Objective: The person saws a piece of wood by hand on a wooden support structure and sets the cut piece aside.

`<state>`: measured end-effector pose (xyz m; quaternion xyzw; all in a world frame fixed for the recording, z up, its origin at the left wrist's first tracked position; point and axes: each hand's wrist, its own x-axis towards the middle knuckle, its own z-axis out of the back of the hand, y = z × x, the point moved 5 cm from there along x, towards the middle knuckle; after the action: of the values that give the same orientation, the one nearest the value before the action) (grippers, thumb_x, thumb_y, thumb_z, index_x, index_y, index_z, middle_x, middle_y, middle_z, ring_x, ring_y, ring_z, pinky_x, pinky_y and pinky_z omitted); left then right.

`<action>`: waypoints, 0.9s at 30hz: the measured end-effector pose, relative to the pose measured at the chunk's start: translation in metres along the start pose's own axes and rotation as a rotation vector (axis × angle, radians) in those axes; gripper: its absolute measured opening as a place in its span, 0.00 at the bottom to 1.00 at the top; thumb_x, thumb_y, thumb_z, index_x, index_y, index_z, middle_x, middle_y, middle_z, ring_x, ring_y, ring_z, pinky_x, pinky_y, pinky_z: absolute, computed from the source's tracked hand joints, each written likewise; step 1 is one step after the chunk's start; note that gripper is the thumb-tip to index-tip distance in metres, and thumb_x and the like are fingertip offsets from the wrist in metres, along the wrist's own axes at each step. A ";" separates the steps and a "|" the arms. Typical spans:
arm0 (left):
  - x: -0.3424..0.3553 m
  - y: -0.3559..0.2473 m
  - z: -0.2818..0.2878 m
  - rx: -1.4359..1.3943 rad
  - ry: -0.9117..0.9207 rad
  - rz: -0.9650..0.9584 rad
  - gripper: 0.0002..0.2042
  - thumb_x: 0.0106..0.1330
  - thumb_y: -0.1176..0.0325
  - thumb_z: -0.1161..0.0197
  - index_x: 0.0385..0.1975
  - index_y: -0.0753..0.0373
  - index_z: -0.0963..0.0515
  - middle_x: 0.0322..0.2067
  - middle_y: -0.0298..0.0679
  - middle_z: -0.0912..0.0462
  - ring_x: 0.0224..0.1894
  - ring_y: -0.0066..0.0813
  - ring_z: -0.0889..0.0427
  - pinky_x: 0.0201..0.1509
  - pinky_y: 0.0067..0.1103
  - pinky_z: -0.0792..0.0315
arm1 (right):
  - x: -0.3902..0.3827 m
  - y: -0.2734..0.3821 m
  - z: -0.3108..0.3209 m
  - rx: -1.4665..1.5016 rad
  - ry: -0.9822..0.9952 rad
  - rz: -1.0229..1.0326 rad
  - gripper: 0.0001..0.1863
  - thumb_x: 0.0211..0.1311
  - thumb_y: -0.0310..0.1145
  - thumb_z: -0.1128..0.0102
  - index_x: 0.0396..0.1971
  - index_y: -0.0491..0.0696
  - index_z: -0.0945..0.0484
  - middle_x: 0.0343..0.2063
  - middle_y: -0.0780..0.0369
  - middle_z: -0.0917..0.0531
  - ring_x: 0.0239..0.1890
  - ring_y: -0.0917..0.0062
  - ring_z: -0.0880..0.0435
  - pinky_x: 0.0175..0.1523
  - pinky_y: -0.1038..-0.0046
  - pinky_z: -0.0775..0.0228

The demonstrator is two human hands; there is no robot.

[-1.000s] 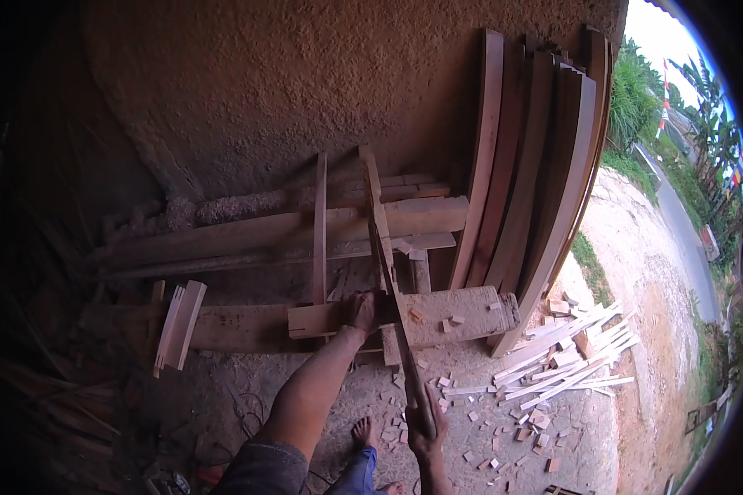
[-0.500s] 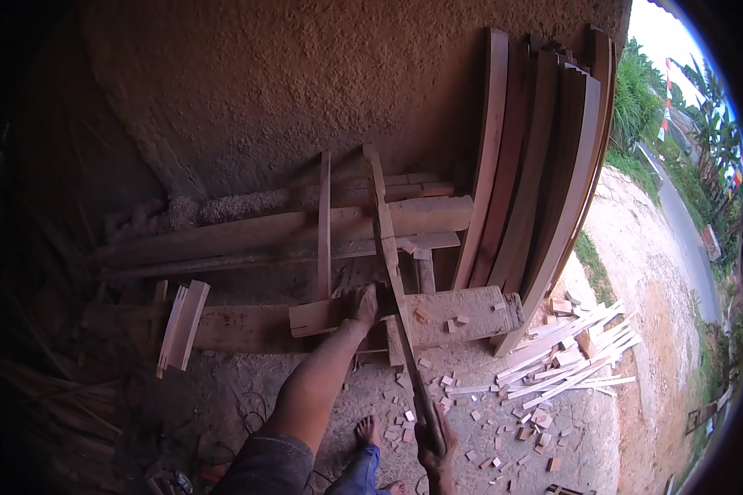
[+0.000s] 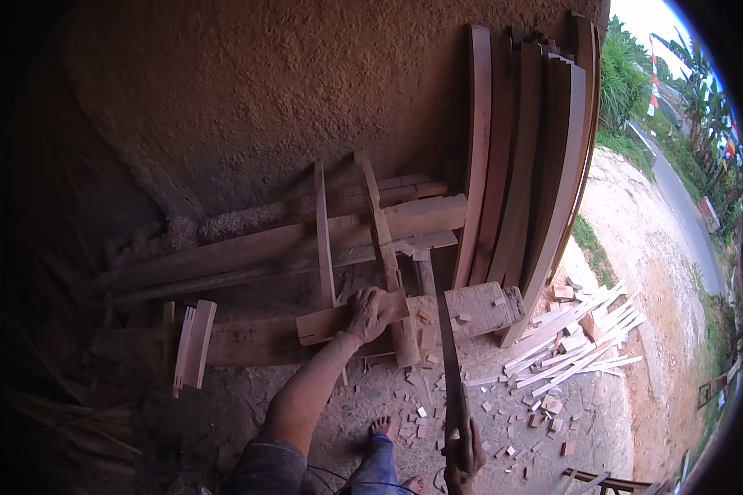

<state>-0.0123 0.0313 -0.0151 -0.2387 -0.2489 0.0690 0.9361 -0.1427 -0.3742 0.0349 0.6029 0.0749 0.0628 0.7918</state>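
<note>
My left hand (image 3: pixel 370 315) is closed over a short wooden board (image 3: pixel 320 325) that lies across the thick bench beam (image 3: pixel 252 340). The board's right end juts past my knuckles and rests by an upright-leaning wooden strip (image 3: pixel 380 223). In my right hand (image 3: pixel 464 452), low on the right, is a handsaw (image 3: pixel 451 355) held by its handle. Its long dark blade points away from me, apart from the board and to its right. A second thin strip (image 3: pixel 322 235) leans just left of that one.
Several long dark planks (image 3: pixel 524 165) lean on the rough wall (image 3: pixel 264 91). White offcut strips (image 3: pixel 582 342) are piled at right, with small wood chips over the floor. A grooved wood piece (image 3: pixel 194 345) rests on the beam's left. My bare foot (image 3: pixel 381 426) stands below.
The saw has moved right, away from the leaning strip and the board. My left hand has stayed on the board, which now shows further right past the hand. The view has shifted slightly.
</note>
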 end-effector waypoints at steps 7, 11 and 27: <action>-0.023 -0.011 0.029 0.435 0.332 0.029 0.40 0.53 0.67 0.35 0.68 0.63 0.44 0.60 0.49 0.35 0.59 0.48 0.33 0.62 0.41 0.39 | 0.014 0.067 0.000 -0.003 0.093 0.131 0.29 0.56 0.32 0.32 0.57 0.37 0.28 0.38 0.57 0.16 0.37 0.78 0.18 0.42 0.76 0.27; -0.013 0.000 0.016 0.301 0.373 -0.015 0.33 0.51 0.73 0.39 0.62 0.65 0.36 0.54 0.50 0.28 0.56 0.49 0.29 0.59 0.42 0.36 | 0.018 0.089 -0.003 -0.043 0.098 0.200 0.28 0.54 0.31 0.31 0.56 0.41 0.26 0.34 0.55 0.16 0.32 0.78 0.17 0.38 0.75 0.27; -0.004 -0.043 -0.007 0.482 0.443 0.119 0.22 0.54 0.64 0.41 0.49 0.63 0.22 0.56 0.47 0.28 0.58 0.47 0.30 0.59 0.46 0.37 | 0.005 0.106 0.023 -0.131 0.198 0.071 0.29 0.51 0.30 0.30 0.56 0.44 0.25 0.32 0.53 0.15 0.26 0.75 0.15 0.33 0.74 0.26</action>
<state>-0.0123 -0.0100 -0.0015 -0.0336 -0.0016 0.1267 0.9914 -0.1340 -0.3669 0.1431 0.5429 0.1271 0.1546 0.8156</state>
